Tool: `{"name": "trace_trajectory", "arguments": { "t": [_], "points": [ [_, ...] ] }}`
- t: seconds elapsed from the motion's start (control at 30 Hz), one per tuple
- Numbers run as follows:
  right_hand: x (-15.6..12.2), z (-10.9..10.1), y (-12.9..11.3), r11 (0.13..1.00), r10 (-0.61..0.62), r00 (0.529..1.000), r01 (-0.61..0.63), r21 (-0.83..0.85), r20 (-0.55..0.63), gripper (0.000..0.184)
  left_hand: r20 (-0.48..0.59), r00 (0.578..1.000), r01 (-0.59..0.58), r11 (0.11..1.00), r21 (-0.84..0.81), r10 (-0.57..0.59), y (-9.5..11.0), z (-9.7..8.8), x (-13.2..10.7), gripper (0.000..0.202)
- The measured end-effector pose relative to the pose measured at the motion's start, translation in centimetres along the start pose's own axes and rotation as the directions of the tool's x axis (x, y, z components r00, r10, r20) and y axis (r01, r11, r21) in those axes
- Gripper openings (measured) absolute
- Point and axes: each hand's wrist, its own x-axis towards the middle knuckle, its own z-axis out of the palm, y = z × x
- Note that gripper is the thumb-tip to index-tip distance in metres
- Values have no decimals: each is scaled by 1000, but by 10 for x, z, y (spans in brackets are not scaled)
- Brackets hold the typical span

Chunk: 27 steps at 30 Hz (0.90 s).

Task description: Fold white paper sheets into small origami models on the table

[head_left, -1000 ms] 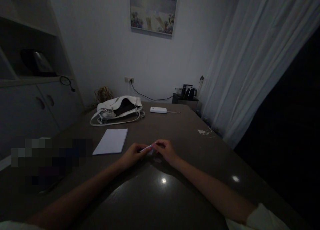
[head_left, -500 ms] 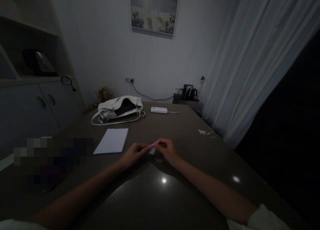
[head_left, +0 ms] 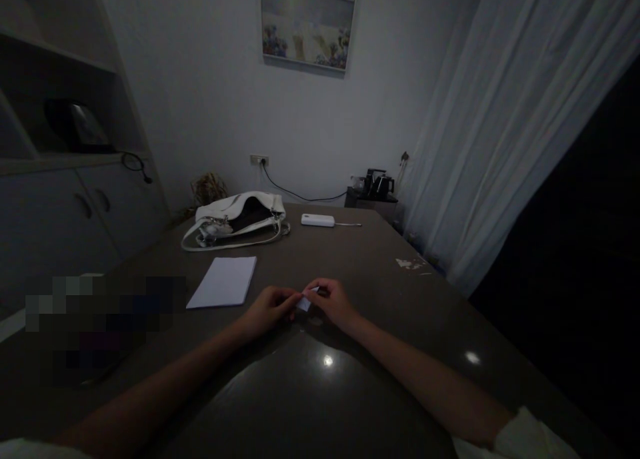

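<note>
White paper piece point(head_left: 306, 304) is sitting above the worktop point(head_left: 280, 399), between the left hand point(head_left: 270, 310), which is pinching it from nine o'clock, and the right hand point(head_left: 334, 304), pinching from three. Neither is standing clearly nearer; the grip is concealing its long axis.

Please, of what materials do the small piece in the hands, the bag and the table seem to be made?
Piece: probably paper, matt white, judging by its flat look and straight edge.
Bag: perhaps leather or imitation, smooth and white; its sides sag softly.
Table: glossy, dark, with bright reflections; stone or lacquer, I cannot tell.
</note>
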Motion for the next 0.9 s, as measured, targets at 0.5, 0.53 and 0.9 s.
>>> {"name": "trace_trajectory", "arguments": {
  "t": [0.5, 0.53, 0.9],
  "points": [
    [1, -1, -3, 998, 20, 995, -15, 55, -94, 18, -82, 996, 30, 992, -125, -41, -2, 0, 2, 40],
    [1, 0, -4, 998, 28, 996, -23, 53, -86, 19, -85, 996, 24, 993, -117, -34, -2, -1, 1, 40],
    [2, 0, -1, 999, 32, 997, -31, 17, -66, 23, -78, 997, -7, 990, -143, -4, -10, -2, 3, 36]
  ]
}}
